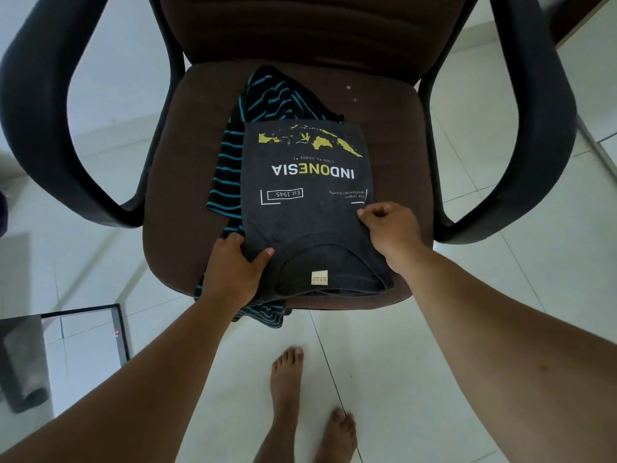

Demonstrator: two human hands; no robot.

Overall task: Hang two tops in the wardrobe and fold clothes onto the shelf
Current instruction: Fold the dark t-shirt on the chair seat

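A dark grey T-shirt (305, 208) with a yellow map print and the word INDONESIA lies folded into a narrow panel on the brown chair seat (173, 155), collar toward me. Under it lies a black top with teal stripes (230, 168), sticking out at the left and over the seat's front edge. My left hand (233, 272) grips the grey shirt's left edge near the collar, thumb on top. My right hand (390, 232) pinches the shirt's right edge beside the print.
The chair has black plastic armrests (534, 135) on both sides and a brown backrest (300, 25). White floor tiles (417, 345) surround it. My bare feet (287, 389) stand in front of the seat. A glass-topped table corner (83, 329) sits at the lower left.
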